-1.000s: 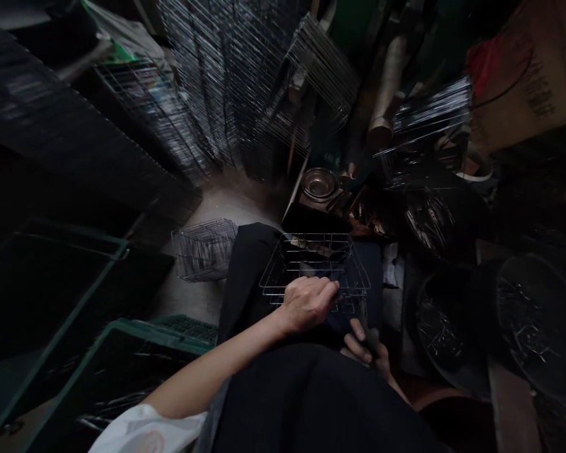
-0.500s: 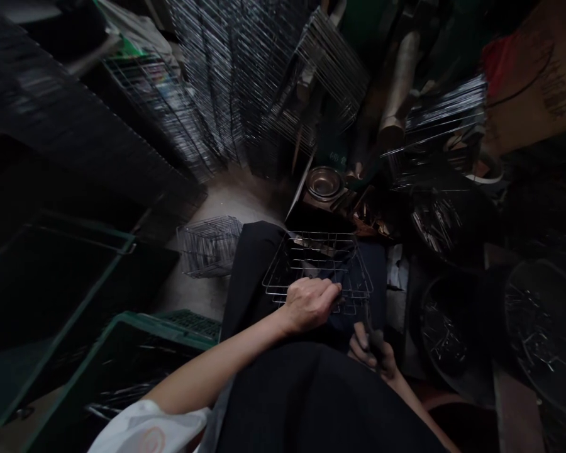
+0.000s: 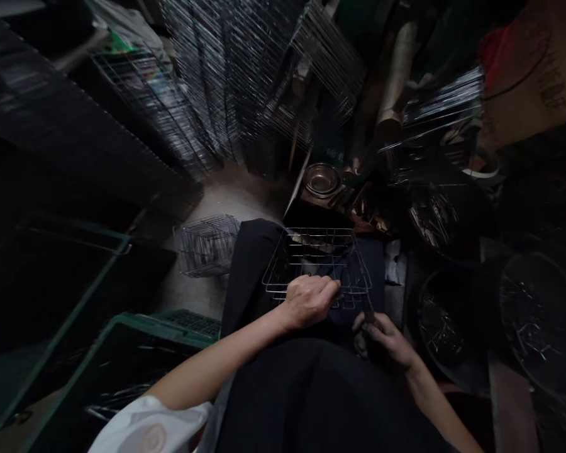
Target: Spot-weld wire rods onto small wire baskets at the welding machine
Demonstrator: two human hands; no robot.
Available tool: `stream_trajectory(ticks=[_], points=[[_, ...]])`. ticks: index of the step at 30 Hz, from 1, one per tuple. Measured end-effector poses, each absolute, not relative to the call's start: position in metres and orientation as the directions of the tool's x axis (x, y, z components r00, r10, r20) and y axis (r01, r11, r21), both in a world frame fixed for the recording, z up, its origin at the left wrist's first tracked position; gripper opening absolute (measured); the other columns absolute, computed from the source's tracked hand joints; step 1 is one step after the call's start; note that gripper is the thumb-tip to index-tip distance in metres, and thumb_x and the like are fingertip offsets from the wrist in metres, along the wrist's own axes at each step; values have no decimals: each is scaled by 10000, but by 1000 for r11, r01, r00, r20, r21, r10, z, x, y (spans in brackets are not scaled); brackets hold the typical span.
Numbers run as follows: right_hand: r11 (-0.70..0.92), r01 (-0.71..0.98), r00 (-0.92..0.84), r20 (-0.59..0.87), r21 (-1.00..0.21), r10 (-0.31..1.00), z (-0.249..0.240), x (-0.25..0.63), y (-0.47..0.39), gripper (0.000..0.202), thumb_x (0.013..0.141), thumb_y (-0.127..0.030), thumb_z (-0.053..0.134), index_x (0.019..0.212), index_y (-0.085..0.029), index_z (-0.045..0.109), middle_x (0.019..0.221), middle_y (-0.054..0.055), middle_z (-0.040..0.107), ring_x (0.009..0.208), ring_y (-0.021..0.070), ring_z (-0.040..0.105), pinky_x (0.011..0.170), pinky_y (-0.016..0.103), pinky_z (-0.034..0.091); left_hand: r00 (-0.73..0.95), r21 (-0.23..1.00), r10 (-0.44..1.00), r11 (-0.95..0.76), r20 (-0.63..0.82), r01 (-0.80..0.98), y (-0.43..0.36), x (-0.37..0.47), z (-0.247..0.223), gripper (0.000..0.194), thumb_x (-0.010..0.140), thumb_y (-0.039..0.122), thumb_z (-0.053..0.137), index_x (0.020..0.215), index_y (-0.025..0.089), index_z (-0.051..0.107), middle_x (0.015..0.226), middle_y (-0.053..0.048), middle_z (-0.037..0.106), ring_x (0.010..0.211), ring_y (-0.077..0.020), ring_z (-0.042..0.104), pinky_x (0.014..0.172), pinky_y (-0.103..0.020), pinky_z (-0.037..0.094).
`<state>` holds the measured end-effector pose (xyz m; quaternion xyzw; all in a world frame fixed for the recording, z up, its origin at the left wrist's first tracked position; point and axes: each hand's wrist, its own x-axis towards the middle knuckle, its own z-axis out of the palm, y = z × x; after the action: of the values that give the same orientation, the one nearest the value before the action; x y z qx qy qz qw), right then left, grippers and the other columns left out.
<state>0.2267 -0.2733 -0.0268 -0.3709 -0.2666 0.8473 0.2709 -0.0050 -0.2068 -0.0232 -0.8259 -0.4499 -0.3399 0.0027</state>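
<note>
A wire basket (image 3: 318,251) rests over my lap, its open grid of thin metal rods tilted toward me. My left hand (image 3: 311,300) is closed around the near side of this basket. To the right, my right hand (image 3: 382,333) has its fingers wrapped round a dark tool (image 3: 368,314), whose upper end touches or nearly touches the basket's near right corner. Shadow hides the tool's lower part and its exact shape.
Finished-looking wire baskets (image 3: 207,244) stand on the floor at left. Green crates (image 3: 160,327) sit nearer. Metal bowls (image 3: 321,180) lie ahead. Black tubs (image 3: 441,321) with metal pieces are at right. Stacked wire racks (image 3: 236,69) rise at the back.
My right hand has turned and risen slightly with the dark tool, closer to the basket's near right corner. My left hand keeps its hold; the whole view has shifted slightly.
</note>
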Motion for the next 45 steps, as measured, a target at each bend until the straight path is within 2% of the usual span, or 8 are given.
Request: stream_trajectory(ticks=[4,9,13,18,22,26,40,45], points=[[-736,-458,-643,-386,-498,661,-31,228,-277,469,870,-647,610,797,-188,551,492,-76,423,377,57,332,428,193,276,385,293,737,-608,556,738,-207,-5,-26,139,960,300,530,925,199,619,645,34,618,569,-107,562,540,-309,280],[-711,-273,-542,-507,-648,670,-30,225,-281,349,874,-503,691,929,-171,599,620,-8,570,519,104,502,518,221,362,382,306,755,-592,533,745,-209,-6,-27,121,953,268,522,918,206,620,646,27,611,584,-115,566,543,-312,273],[-743,-480,-622,-415,-466,663,-30,223,-283,494,860,-688,586,768,-207,519,471,-93,361,371,57,269,429,203,266,402,299,751,-604,524,738,-208,-6,-25,169,967,320,515,900,204,618,650,20,607,583,-114,551,544,-308,270],[-724,-329,-562,-490,-606,666,-30,223,-282,346,872,-504,692,918,-179,581,620,-15,555,523,104,495,532,226,360,369,315,760,-585,535,748,-207,-6,-26,130,951,268,519,907,208,625,643,28,609,580,-117,554,549,-311,279],[-731,-507,-612,-407,-456,678,-29,221,-283,488,869,-674,590,778,-199,524,483,-87,391,378,54,295,438,200,266,392,313,752,-603,530,733,-207,-7,-26,138,956,289,524,908,205,622,649,26,608,584,-119,549,552,-306,275],[-733,-305,-534,-528,-608,660,-27,220,-281,372,859,-528,700,913,-178,586,621,-13,559,531,108,495,521,226,349,377,321,758,-592,532,739,-206,-7,-25,180,972,317,505,915,198,627,655,17,612,590,-119,553,553,-300,268],[-735,-550,-620,-396,-395,677,-18,214,-283,458,912,-635,553,765,-202,543,478,-87,352,365,51,251,411,195,244,379,330,764,-590,521,737,-205,-8,-23,200,974,360,515,915,202,623,661,21,632,590,-114,572,547,-305,284],[-704,-347,-467,-536,-620,703,-16,208,-279,324,879,-483,691,927,-177,595,652,6,569,569,121,516,542,231,369,354,346,786,-562,507,751,-204,-8,-25,216,977,374,508,913,203,624,667,22,641,592,-116,583,543,-300,297]])
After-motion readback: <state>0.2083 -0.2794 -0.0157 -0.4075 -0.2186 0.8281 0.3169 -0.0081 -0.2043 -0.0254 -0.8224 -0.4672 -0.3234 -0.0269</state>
